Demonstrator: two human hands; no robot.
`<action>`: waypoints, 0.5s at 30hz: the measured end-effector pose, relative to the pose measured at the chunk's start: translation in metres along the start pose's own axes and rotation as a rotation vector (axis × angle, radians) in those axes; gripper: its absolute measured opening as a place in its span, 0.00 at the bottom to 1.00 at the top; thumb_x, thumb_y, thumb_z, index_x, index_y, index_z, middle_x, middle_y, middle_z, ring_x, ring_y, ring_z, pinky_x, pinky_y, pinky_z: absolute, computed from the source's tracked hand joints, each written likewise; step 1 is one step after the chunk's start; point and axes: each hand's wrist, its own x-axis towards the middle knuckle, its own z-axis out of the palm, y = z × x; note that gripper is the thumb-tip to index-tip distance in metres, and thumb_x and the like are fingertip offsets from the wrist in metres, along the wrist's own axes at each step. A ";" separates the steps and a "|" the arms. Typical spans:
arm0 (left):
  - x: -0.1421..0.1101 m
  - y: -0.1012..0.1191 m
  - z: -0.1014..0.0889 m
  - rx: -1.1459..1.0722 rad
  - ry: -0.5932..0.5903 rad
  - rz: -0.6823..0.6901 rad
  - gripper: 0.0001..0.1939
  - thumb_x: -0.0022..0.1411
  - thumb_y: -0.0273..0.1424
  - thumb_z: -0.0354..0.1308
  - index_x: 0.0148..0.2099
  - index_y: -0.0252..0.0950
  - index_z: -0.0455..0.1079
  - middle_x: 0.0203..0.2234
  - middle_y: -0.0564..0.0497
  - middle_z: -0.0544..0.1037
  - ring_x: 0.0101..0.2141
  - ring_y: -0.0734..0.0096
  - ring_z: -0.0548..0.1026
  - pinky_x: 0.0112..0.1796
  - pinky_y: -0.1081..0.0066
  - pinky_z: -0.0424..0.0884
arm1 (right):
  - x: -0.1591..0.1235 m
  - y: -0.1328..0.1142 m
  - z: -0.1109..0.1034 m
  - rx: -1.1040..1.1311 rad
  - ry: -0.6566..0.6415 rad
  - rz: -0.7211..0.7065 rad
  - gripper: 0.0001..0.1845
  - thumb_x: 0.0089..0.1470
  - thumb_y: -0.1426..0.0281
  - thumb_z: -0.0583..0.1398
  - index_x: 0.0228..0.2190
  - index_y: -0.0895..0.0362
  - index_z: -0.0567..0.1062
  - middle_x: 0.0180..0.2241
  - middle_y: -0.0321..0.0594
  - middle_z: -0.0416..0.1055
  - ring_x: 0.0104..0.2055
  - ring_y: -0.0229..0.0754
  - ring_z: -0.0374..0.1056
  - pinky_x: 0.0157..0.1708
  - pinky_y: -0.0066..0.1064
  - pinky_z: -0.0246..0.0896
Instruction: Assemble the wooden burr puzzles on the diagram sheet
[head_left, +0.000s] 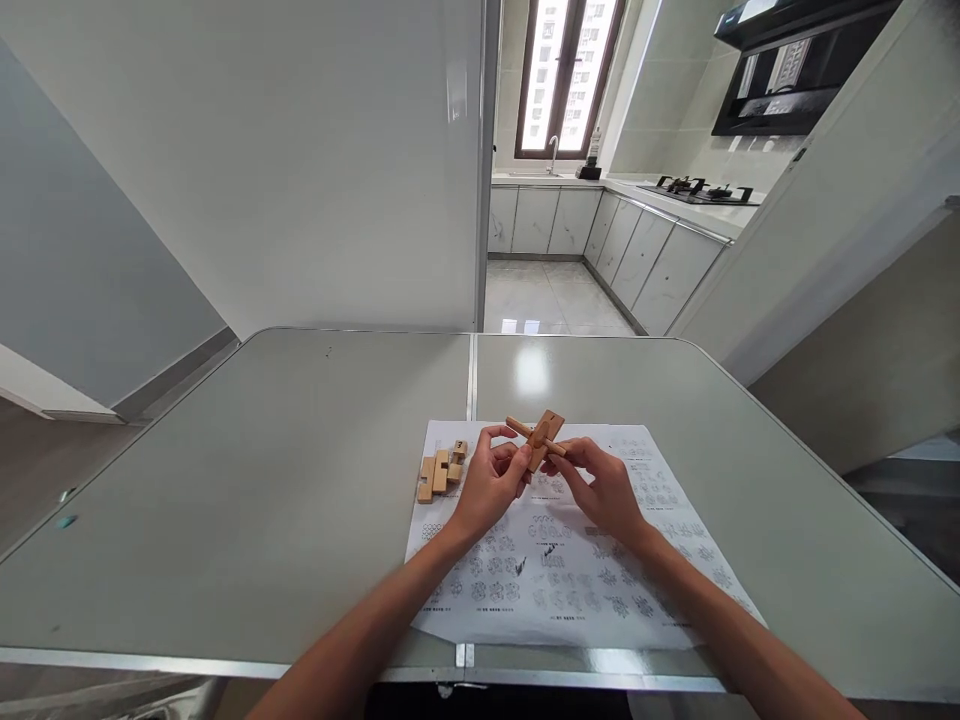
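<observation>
Between my two hands, above a printed sheet, is a partly joined wooden puzzle made of crossed notched pieces. My left hand is closed on its flat upright piece, thumb in front. With thumb and fingers, my right hand pinches the end of the thin stick that runs through the puzzle to the right. The stick's other end juts out at the upper left. Several loose notched wooden pieces lie in a group on the sheet's left edge, beside my left hand. The sheet carries rows of small line diagrams.
The grey-green table has a metal seam down its middle and a metal edge strip. A white panel stands behind it. Beyond the doorway are kitchen cabinets, a gas stove and a window.
</observation>
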 end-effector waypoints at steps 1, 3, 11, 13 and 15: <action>0.000 -0.001 0.000 0.003 0.008 -0.001 0.28 0.62 0.53 0.64 0.47 0.40 0.56 0.22 0.61 0.73 0.18 0.81 0.62 0.21 0.77 0.57 | 0.000 0.000 0.000 0.001 0.001 0.001 0.07 0.68 0.62 0.60 0.39 0.52 0.74 0.33 0.41 0.80 0.33 0.46 0.80 0.37 0.39 0.79; 0.000 -0.003 0.001 0.008 0.021 0.005 0.27 0.62 0.52 0.64 0.47 0.40 0.56 0.22 0.61 0.72 0.18 0.80 0.62 0.22 0.77 0.58 | -0.001 0.000 0.000 0.002 0.005 -0.002 0.07 0.68 0.62 0.60 0.39 0.51 0.73 0.34 0.42 0.80 0.33 0.46 0.80 0.38 0.40 0.79; -0.002 0.001 0.002 -0.002 0.079 0.065 0.24 0.65 0.49 0.63 0.47 0.41 0.56 0.22 0.61 0.73 0.18 0.77 0.67 0.24 0.75 0.64 | -0.001 -0.001 0.001 -0.019 0.005 -0.007 0.07 0.68 0.62 0.60 0.38 0.51 0.73 0.33 0.41 0.79 0.33 0.47 0.80 0.37 0.40 0.78; -0.003 0.003 0.003 0.003 0.110 0.075 0.22 0.65 0.48 0.62 0.46 0.41 0.56 0.21 0.61 0.74 0.18 0.78 0.66 0.23 0.75 0.63 | -0.001 -0.001 0.001 -0.022 0.000 -0.006 0.08 0.69 0.61 0.59 0.39 0.51 0.73 0.33 0.41 0.80 0.34 0.47 0.80 0.37 0.41 0.78; -0.003 0.004 0.003 0.005 0.128 0.079 0.21 0.66 0.48 0.62 0.46 0.41 0.57 0.21 0.61 0.74 0.18 0.78 0.66 0.23 0.76 0.63 | -0.001 0.000 0.002 -0.026 0.003 -0.007 0.08 0.69 0.61 0.59 0.39 0.51 0.73 0.33 0.41 0.80 0.34 0.47 0.80 0.37 0.41 0.78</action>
